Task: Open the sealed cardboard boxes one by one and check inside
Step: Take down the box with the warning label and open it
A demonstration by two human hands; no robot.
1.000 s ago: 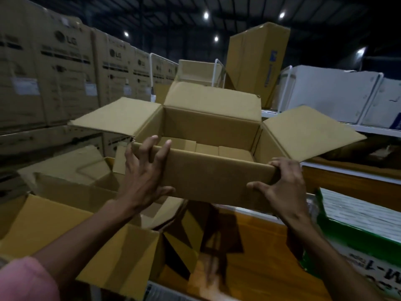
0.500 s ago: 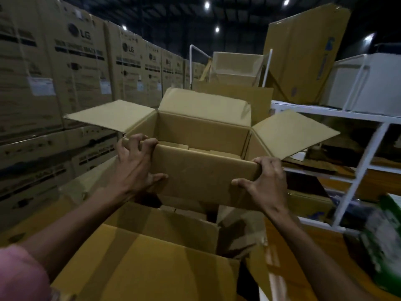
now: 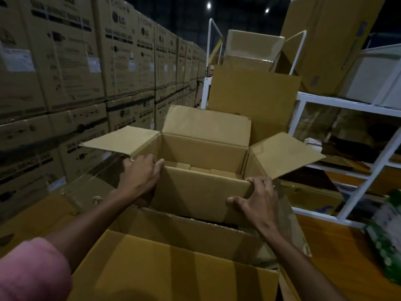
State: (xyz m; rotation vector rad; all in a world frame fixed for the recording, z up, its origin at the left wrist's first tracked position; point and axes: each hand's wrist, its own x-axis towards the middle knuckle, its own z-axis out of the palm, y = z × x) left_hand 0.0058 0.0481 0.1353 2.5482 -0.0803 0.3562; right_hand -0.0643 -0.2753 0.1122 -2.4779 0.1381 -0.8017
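I hold an opened brown cardboard box (image 3: 195, 192) in front of me, its flaps spread to the left, back and right. Cardboard dividers show at its bottom. My left hand (image 3: 141, 174) grips the near-left corner with the fingers hooked over the rim. My right hand (image 3: 258, 198) grips the near-right corner, thumb on the front wall and fingers curled over the edge. The box hangs just beyond and above a larger open cardboard box (image 3: 173, 257) close to me.
Tall stacks of printed cartons (image 3: 65, 72) wall off the left. A white metal shelf rack (image 3: 347, 137) with more boxes stands on the right. An upright open carton (image 3: 253, 96) is behind the held box. A green package (image 3: 386, 231) lies on the orange floor at right.
The held box has come down and to the left, away from the rack, and now sits lower over the large open box. Both hands keep their grip on its near corners.
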